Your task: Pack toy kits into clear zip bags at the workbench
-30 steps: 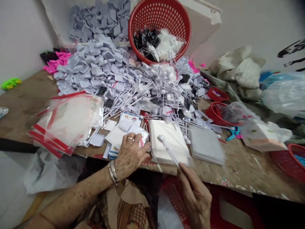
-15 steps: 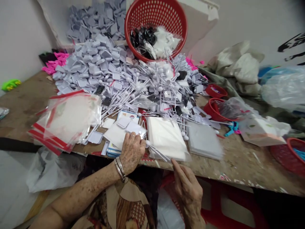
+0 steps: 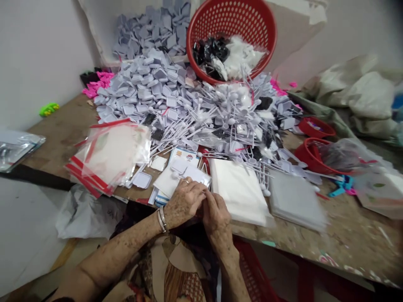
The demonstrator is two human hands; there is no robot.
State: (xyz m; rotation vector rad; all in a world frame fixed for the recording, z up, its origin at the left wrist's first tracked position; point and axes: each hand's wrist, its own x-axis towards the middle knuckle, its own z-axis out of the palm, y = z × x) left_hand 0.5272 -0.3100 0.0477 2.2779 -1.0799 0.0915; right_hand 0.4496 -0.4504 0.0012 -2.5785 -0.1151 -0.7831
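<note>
We see both hands meeting at the front edge of the table (image 3: 283, 239), fingertips together. The left hand (image 3: 184, 200), with a bracelet (image 3: 161, 219) at its wrist, has its fingers bent over the near end of a white piece in a clear wrapper (image 3: 197, 173). The right hand (image 3: 218, 216) comes in from the other side, its fingers drawn closely together against the left ones. Fingers cover whatever lies between them, so we cannot tell how tightly either hand is closed or what it has hold of.

Just beyond the left hand we see a white knob (image 3: 175, 175) and a small tray (image 3: 179, 165), with printed cards (image 3: 185, 155) behind. A white stack (image 3: 237, 191) lies just right of the hands, then a clear stack (image 3: 296, 201). Red-edged bags (image 3: 113, 151) lie to the left. Farther back, a heap of trays (image 3: 147, 86) and a heap of sticks (image 3: 217, 115) spread below a red basket (image 3: 233, 19).
</note>
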